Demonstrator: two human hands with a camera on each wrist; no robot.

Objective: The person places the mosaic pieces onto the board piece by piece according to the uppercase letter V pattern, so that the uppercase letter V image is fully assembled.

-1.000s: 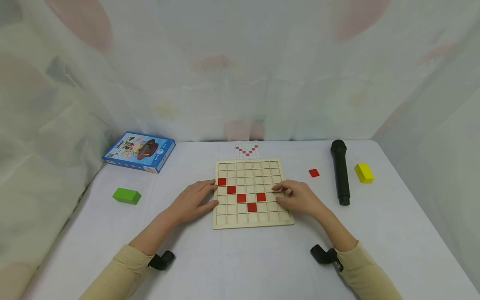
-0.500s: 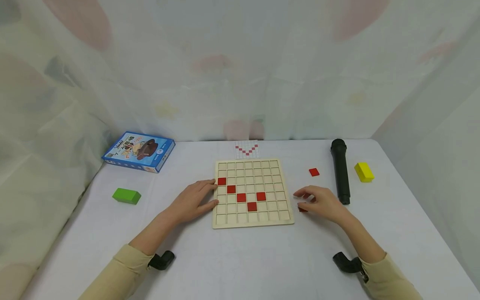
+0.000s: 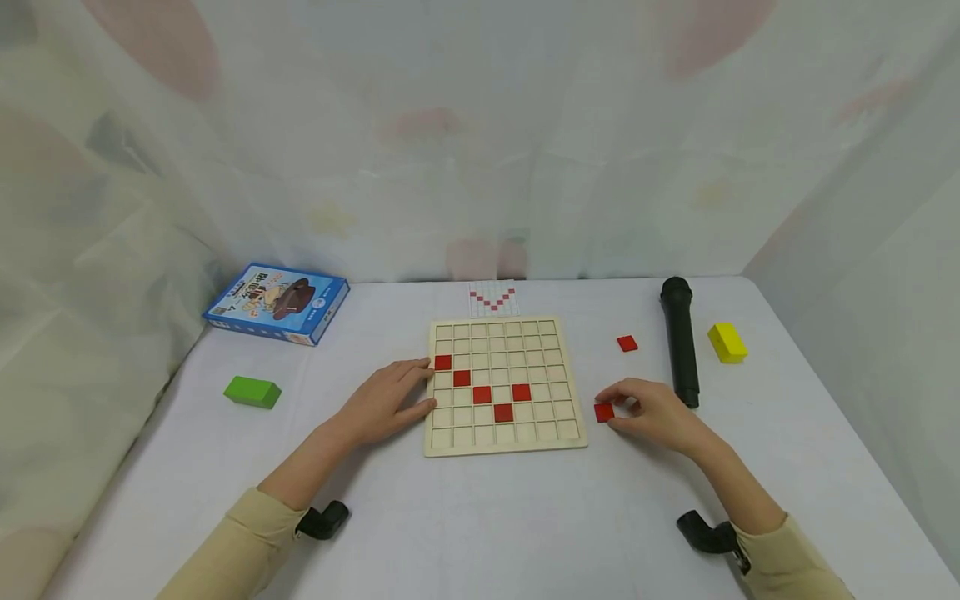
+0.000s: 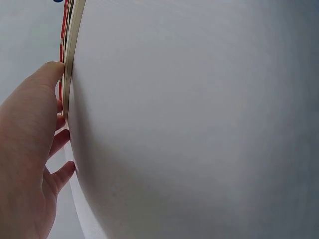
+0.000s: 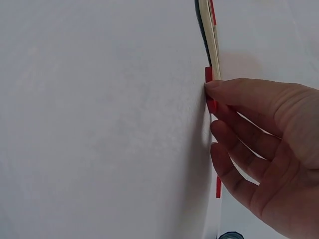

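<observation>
A wooden grid board (image 3: pixel 537 432) lies mid-table with several red tiles in its cells, set in a slanting pattern. My left hand (image 3: pixel 384 402) rests against the board's left edge, its fingers and thumb spread; the left wrist view shows the fingertips touching that edge. To the right of the board, my right hand (image 3: pixel 654 412) pinches a loose red square tile (image 3: pixel 603 412) between thumb and index finger, at table level. In the right wrist view the tile (image 5: pixel 209 74) stands out past the thumb tip. Another red tile (image 3: pixel 627 343) lies farther back, apart from the hand.
Behind the board is a small printed pattern card (image 3: pixel 493 298). A black microphone-shaped object (image 3: pixel 680 346) and a yellow block (image 3: pixel 727 342) lie at the right. On the left are a blue picture box (image 3: pixel 277 302) and a green block (image 3: pixel 253 392).
My right hand has moved right, off the board's right side, to the loose red tile, and now pinches it. My left hand has stayed at the board's edge.
</observation>
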